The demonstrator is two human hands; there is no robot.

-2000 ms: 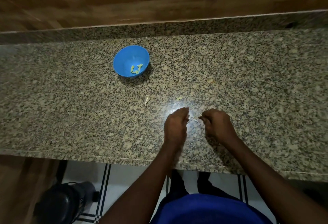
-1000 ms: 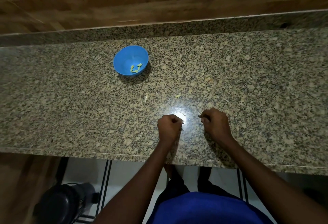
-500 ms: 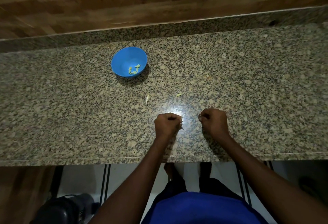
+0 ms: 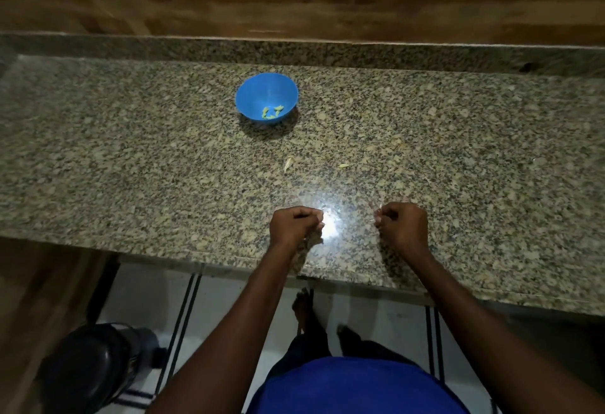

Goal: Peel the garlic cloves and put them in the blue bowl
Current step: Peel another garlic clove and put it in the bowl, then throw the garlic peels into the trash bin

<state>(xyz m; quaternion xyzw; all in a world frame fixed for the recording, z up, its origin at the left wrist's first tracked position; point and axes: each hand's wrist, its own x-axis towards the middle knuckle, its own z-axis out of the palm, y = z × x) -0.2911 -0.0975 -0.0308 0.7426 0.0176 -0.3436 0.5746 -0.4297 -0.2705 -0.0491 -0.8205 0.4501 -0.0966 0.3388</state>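
Speckled granite counter (image 4: pixel 131 158), round blue bowl (image 4: pixel 258 92)

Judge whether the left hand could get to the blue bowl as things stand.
Probably yes: bare counter lies between the left hand and the blue bowl, though its fingers are curled, seemingly round something small.

A single head-worn camera is looking steeply down from above the granite countertop (image 4: pixel 131 158), facing its back edge and the wooden wall (image 4: pixel 229 0) beyond; the near edge is crossing low, with floor tiles (image 4: pixel 137 295) showing beneath.
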